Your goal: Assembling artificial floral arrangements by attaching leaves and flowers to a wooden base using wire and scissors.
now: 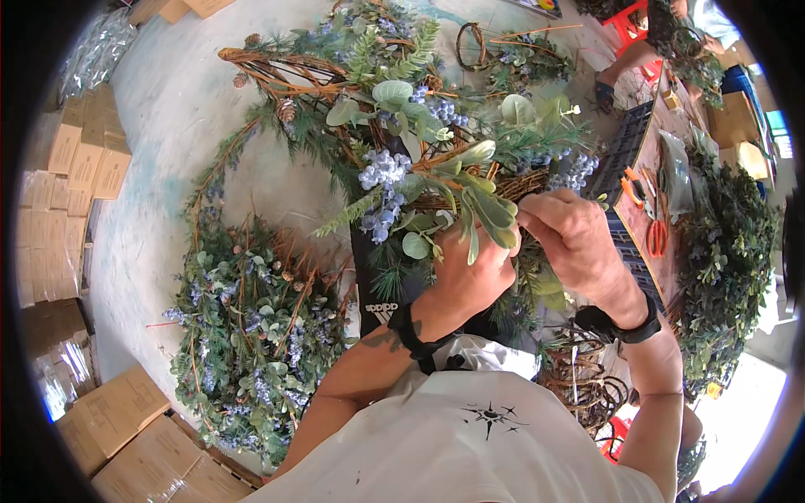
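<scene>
A vine wreath [521,181] dressed with artificial greenery lies across my lap. Clusters of blue berries [384,169], pinecones and pale green leaves [486,208] stand out on it. My left hand [474,267] is closed at the near side of the wreath, gripping it among the leaves, which partly cover the fingers. Right beside it, my right hand [572,239] is pinched at the wreath's edge, fingertips close to the left hand. Whatever lies between those fingertips is too small or hidden to make out. Both wrists wear black bands.
A heap of berry garlands [251,335] lies on the floor to the left, with cardboard boxes [80,159] beyond. To the right, a work surface holds orange-handled scissors [656,238] and orange pliers [633,186]. Bare vine rings [587,377] are stacked nearby. Another person [637,59] sits at far right.
</scene>
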`<state>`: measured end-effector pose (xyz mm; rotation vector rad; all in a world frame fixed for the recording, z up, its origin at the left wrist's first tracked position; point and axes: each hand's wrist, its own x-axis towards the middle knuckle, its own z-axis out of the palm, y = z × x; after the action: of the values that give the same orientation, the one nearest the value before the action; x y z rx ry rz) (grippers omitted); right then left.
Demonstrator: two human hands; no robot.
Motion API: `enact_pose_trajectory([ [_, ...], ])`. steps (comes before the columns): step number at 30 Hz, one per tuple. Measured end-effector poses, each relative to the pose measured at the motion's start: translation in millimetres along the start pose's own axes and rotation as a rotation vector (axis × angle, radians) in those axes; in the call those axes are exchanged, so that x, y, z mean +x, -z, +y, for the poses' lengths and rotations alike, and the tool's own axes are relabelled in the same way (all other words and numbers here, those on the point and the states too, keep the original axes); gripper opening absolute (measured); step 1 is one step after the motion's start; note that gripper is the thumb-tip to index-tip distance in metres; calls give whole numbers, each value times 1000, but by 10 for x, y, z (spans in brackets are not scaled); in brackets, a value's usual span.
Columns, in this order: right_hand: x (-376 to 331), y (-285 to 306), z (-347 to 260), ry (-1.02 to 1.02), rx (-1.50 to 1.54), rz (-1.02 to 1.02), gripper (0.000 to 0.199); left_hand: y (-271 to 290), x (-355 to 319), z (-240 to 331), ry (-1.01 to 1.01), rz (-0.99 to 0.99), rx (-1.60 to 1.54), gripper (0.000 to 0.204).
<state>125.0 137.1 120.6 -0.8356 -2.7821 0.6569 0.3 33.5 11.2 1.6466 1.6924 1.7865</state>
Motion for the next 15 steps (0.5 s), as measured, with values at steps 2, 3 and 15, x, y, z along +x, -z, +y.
enact_pose_trajectory([
  [2,63,39,-60,10,78,12,8,31,21,51,53,-76,6,28],
  [3,85,0,-22,16,163,31,8,56,56,79,47,-41,15,29],
  [15,-326,-10,80,-557,969,-284,23,137,210,51,124,-34,46,29],
])
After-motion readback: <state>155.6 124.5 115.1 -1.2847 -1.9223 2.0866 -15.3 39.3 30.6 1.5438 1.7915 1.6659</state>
